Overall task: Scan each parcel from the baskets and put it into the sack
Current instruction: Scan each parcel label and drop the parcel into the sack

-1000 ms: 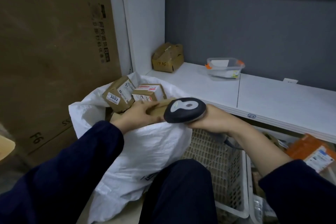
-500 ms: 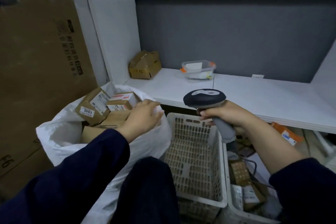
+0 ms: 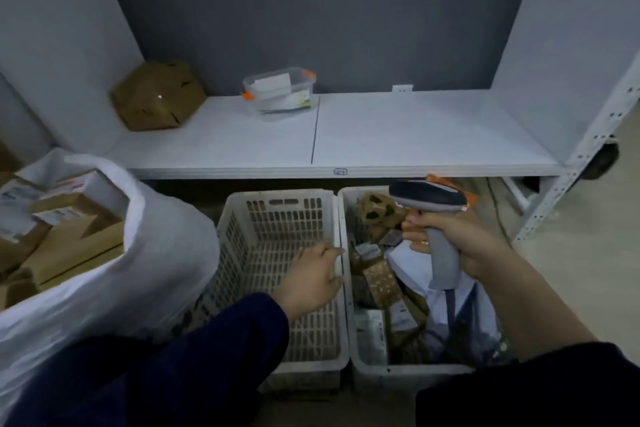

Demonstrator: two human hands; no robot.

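Left hand: my left hand holds nothing. Its fingers are loosely spread over the left basket, with the tips at the wall next to the right basket.
Right hand: my right hand is wrapped round the handle of the scanner, which I hold upright above the right basket.
Change: a second ago the scanner was against a parcel over the sack. Half a second ago my left hand was at the sack's mouth. Now that hand has crossed to the baskets and the view has swung right.
Meaning: I judge that parcel scanned and bagged, so a fresh pick is starting.
Parcels: the bagged boxes are piled to the sack's brim on the left. The unscanned parcels lie heaped in the right basket, just beyond my fingertips. The left basket shows only slotted walls and floor.
Next: I should reach a little further right, lift one parcel and turn its label to the scanner.
Risk: the frame is blurred, so I cannot read any label.
Shelf: the shelf carries a box and a clear tub.
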